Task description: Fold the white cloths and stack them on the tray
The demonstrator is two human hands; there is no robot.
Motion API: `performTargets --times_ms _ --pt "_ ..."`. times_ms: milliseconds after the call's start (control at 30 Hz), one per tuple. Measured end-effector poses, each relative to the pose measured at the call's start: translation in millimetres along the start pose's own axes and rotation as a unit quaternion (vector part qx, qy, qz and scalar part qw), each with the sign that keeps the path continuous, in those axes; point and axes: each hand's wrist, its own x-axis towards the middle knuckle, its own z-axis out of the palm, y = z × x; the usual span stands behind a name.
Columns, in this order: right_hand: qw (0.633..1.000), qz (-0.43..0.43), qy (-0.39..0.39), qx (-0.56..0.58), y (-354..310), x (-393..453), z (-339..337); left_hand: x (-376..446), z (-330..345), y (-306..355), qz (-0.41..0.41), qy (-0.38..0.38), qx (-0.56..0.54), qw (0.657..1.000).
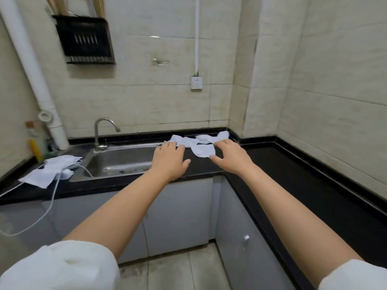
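left hand point(170, 159) outstretched, palm down | right hand point(230, 156) at white cloths point(202, 146)

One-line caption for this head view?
Both open hands, left hand and right hand, reach for crumpled white cloths beside the sink.

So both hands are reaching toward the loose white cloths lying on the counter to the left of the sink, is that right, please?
Not quite: the loose white cloths that the left hand and right hand reach toward lie on the counter to the right of the sink, as the head view shows.
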Motion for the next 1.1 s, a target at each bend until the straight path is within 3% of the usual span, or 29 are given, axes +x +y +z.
performTargets --times_ms 200,500,900,1100 --pt "1.0 0.012 -0.016 -0.024 37 132 57 122 62 -39 -0.004 -0.043 -0.009 0.999" --pt "0.991 0.086 -0.066 -0.08 113 260 177 271 199 -64 0.01 -0.14 -0.04 0.989" --pt "0.955 0.229 -0.18 -0.051 212 407 324 475 401 -63 0.153 -0.281 -0.067 0.945" --pt "0.949 0.244 -0.199 -0.023 237 421 364 524 454 -42 0.235 -0.289 -0.076 0.925"
